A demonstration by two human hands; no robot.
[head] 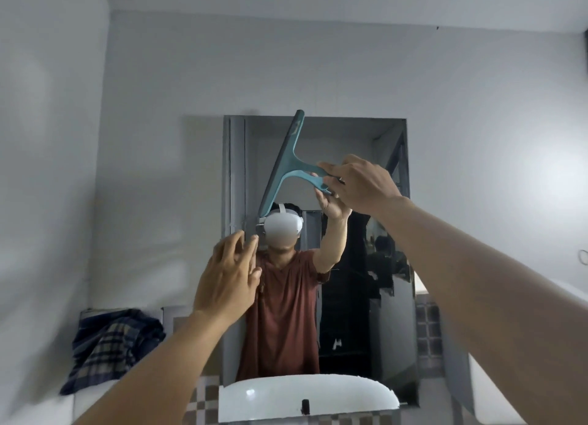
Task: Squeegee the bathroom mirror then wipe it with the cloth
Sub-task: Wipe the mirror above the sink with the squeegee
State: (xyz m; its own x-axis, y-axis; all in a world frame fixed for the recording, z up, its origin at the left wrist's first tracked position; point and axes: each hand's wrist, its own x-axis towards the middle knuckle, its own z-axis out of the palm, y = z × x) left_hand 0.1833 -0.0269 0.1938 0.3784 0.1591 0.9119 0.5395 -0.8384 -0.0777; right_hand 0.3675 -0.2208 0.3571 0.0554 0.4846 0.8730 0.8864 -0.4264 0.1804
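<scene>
Two bare hands are raised in front of a rectangular bathroom mirror set into a pale grey wall. The right hand is closed around the handle of a teal squeegee, gripping it at the handle's end, with the thumb side toward the glass. The squeegee's long blade runs steeply, tilted a little off vertical, its upper tip just above the mirror's top edge and its lower end near the middle of the glass on the left half; the blade's edge lies against or very close to the mirror, and contact cannot be told for sure. The left hand holds nothing: its fingers are spread and slightly curled, hovering before the mirror's left edge, below and to the left of the squeegee. The glass reflects the person in a reddish-brown shirt with a white headset, one arm lifted to the squeegee's handle. A dark blue plaid cloth lies bunched on a ledge to the left of the mirror, well apart from both hands. Below the mirror sits the rim of a white basin, and checkered tiles show beside it and at the mirror's lower right.
</scene>
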